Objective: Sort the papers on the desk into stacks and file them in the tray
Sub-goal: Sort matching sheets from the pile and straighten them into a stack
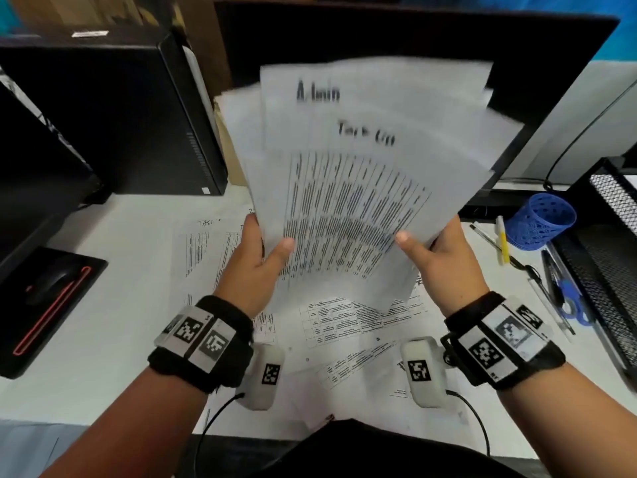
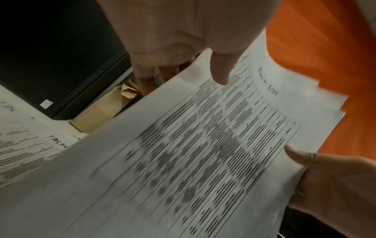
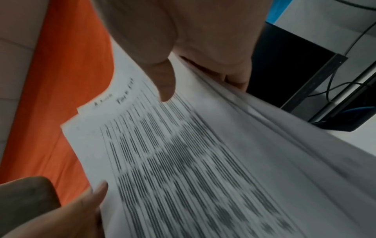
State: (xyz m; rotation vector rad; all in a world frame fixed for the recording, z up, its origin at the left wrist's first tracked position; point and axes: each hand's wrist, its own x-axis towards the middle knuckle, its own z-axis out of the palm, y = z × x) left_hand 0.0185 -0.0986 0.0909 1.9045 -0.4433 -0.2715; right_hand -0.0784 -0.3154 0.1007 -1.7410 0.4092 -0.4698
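A fanned sheaf of printed papers (image 1: pixel 362 174) is held upright above the desk, blurred by motion. My left hand (image 1: pixel 256 257) grips its lower left edge, thumb on the front sheet and fingers behind. My right hand (image 1: pixel 437 250) grips the lower right edge the same way. The left wrist view shows the sheaf (image 2: pixel 183 153) with my left hand's thumb (image 2: pixel 221 70) on top. The right wrist view shows the sheaf (image 3: pixel 193 161) under my right hand's thumb (image 3: pixel 164 83). More printed sheets (image 1: pixel 341 326) lie flat on the white desk (image 1: pixel 113 346). The black mesh tray (image 1: pixel 610 236) stands at the right edge.
A monitor (image 1: pixel 413 36) stands behind the sheaf, a black computer tower (image 1: pixel 113 112) at the left. A mouse on a black pad (image 1: pixel 51 291) lies left. A blue pen cup (image 1: pixel 541 220), pens and blue scissors (image 1: pixel 568 301) lie beside the tray.
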